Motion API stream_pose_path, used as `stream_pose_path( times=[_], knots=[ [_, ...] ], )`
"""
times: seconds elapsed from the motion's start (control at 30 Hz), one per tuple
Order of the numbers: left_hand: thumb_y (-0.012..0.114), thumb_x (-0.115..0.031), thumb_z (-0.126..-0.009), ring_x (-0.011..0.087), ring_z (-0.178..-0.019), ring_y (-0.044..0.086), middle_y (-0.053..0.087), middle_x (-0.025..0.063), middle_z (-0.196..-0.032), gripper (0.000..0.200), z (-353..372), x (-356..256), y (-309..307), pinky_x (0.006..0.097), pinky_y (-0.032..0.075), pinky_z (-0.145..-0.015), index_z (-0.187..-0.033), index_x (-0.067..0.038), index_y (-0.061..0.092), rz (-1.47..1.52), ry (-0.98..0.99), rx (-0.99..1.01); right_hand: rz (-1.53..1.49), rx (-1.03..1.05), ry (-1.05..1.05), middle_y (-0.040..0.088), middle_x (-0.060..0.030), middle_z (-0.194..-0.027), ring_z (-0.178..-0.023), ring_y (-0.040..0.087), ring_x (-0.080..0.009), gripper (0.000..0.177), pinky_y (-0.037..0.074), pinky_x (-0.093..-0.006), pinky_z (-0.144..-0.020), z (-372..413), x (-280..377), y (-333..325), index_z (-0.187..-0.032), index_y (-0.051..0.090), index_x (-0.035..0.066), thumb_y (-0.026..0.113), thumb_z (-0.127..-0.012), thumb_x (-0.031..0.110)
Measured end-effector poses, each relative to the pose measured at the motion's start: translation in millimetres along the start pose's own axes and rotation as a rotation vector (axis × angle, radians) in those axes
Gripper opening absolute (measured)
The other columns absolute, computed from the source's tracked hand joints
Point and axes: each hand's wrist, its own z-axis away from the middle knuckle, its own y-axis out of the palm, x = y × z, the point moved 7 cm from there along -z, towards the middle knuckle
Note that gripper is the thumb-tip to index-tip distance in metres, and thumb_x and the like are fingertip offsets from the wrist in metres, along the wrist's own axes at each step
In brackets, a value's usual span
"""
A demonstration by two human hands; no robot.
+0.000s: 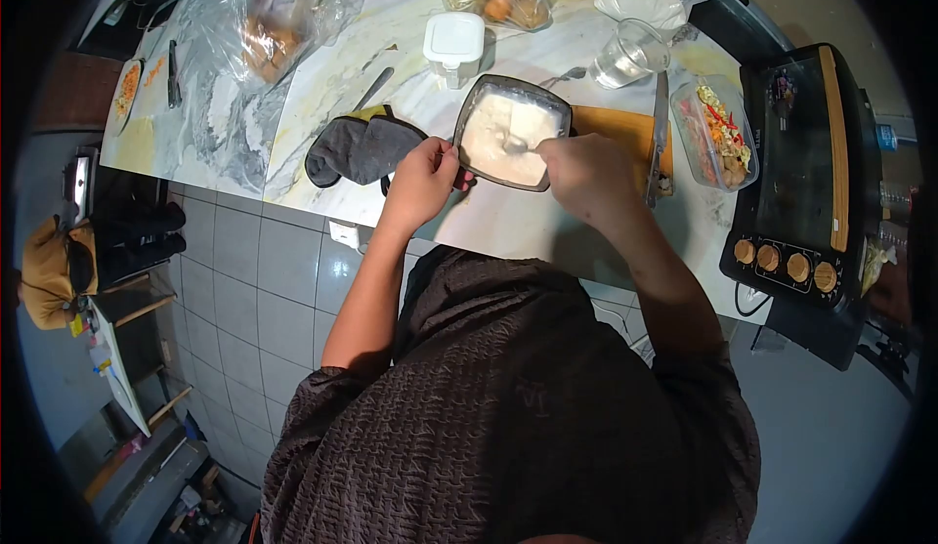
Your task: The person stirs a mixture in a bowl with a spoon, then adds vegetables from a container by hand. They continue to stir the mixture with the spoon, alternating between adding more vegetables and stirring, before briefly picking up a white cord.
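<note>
Left hand: fingers closed on the near left rim of the pan, thumb on top, steadying it.
Right hand: curled into a fist around the handle of a utensil. The handle is hidden in the fist, and only the working end shows, dipped in the contents.
Pan: dark, square with rounded corners. It sits on the marble counter near the front edge, directly ahead of the person, with its right side over the wooden board.
White mixture: covers the whole floor of the pan. The surface looks thick and fairly even, with a swirl around the utensil.
Progress, as judged: the mixture is already in the pan and appears largely blended, with no dry patches or separate ingredients visible. The swirl suggests stirring is under way. Nothing else has been added to the pan, and it has not been moved toward the oven.
Oven mitt: grey, lying flat just left of the pan, close to the left hand.
Knife: lies along the right edge of the wooden board, just beyond the right hand.
Clear tub: open, holding chopped, colourful food, to the right of the knife.
Glass jug: behind the pan, apparently empty.
Lidded white container: behind the pan, to its left.
Countertop oven: black, with a row of knobs, at the far right of the counter, well apart from the pan.
</note>
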Motion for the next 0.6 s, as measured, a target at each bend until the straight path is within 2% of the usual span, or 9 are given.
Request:
stream_pose_path(
  times=[0.07,0.13,0.2,0.23,0.3,0.33,0.4,0.53,0.6],
  knots=[
    [0.047,-0.017,-0.102,0.012,-0.068,0.065,0.069,0.0081,-0.08,0.022,-2,5,2,0.0249,0.049,-0.062,-0.099,0.003,0.057,0.052,0.022,0.029,-0.007,-0.043,0.017,0.064,-0.0162,-0.072,-0.073,0.064,-0.0374,0.016,0.05,-0.0486,-0.065,-4,1,-2,-0.085,0.066,0.008,0.051,-0.081,0.012],
    [0.048,-0.018,-0.102,0.0118,-0.068,0.065,0.07,0.0078,-0.08,0.022,1,-3,1,0.0248,0.048,-0.062,-0.099,0.002,0.058,0.027,0.004,0.025,-0.008,-0.09,0.036,0.065,-0.0163,-0.075,-0.077,0.065,-0.0379,0.016,0.049,-0.0491,-0.066,-7,2,0,-0.09,0.065,0.009,0.05,-0.082,0.011],
    [0.048,-0.018,-0.101,0.0116,-0.068,0.065,0.07,0.0074,-0.081,0.022,1,-4,1,0.0247,0.048,-0.062,-0.1,0.002,0.058,0.002,-0.012,0.017,0.074,0.057,0.09,0.066,-0.016,-0.077,-0.078,0.065,-0.0374,0.02,0.05,-0.0479,-0.068,-10,3,18,-0.094,0.066,0.01,0.05,-0.083,0.011],
    [0.048,-0.019,-0.101,0.0113,-0.068,0.065,0.07,0.0072,-0.081,0.022,0,-1,1,0.0246,0.048,-0.062,-0.1,0.001,0.058,-0.008,-0.007,0.024,0.075,0.058,0.088,0.066,-0.016,-0.077,-0.078,0.065,-0.0374,0.02,0.05,-0.0479,-0.068,-9,1,12,-0.094,0.066,0.01,0.05,-0.083,0.011],
    [0.048,-0.019,-0.101,0.0111,-0.068,0.065,0.07,0.0069,-0.081,0.022,1,2,0,0.0245,0.047,-0.061,-0.1,0.0,0.058,-0.02,-0.009,0.026,0.092,0.15,-0.012,0.066,-0.0171,-0.08,-0.079,0.065,-0.0372,0.023,0.051,-0.0473,-0.07,-6,4,2,-0.1,0.067,0.011,0.05,-0.083,0.011],
    [0.048,-0.019,-0.101,0.0113,-0.068,0.065,0.07,0.0072,-0.081,0.022,1,1,0,0.0246,0.048,-0.062,-0.099,0.001,0.058,-0.019,-0.002,0.022,0.088,0.151,-0.011,0.066,-0.0171,-0.08,-0.079,0.065,-0.0372,0.023,0.051,-0.0473,-0.07,-7,5,4,-0.1,0.067,0.011,0.05,-0.083,0.011],
    [0.048,-0.018,-0.101,0.0115,-0.068,0.066,0.07,0.0076,-0.081,0.023,0,0,1,0.0248,0.048,-0.062,-0.099,0.002,0.058,-0.016,0.012,0.022,0.026,-0.001,0.063,0.066,-0.0168,-0.081,-0.081,0.065,-0.0367,0.021,0.05,-0.0474,-0.07,-10,1,-1,-0.096,0.068,0.01,0.051,-0.083,0.011],
    [0.048,-0.018,-0.102,0.0121,-0.068,0.065,0.069,0.0088,-0.08,0.024,-1,-2,2,0.0258,0.05,-0.064,-0.098,0.004,0.057,0.02,0.008,0.027,0.075,0.075,0.105,0.067,-0.0156,-0.081,-0.081,0.066,-0.0357,0.02,0.05,-0.0471,-0.07,-6,-3,15,-0.093,0.07,0.01,0.052,-0.083,0.012],
    [0.048,-0.018,-0.102,0.0121,-0.068,0.065,0.069,0.0091,-0.079,0.025,1,-1,1,0.026,0.05,-0.064,-0.097,0.005,0.057,-0.007,0.002,0.022,0.056,-0.085,-0.051,0.065,-0.0133,-0.073,-0.072,0.065,-0.0327,0.016,0.051,-0.0462,-0.065,0,4,-6,-0.082,0.07,0.009,0.054,-0.08,0.014]
  ],
)
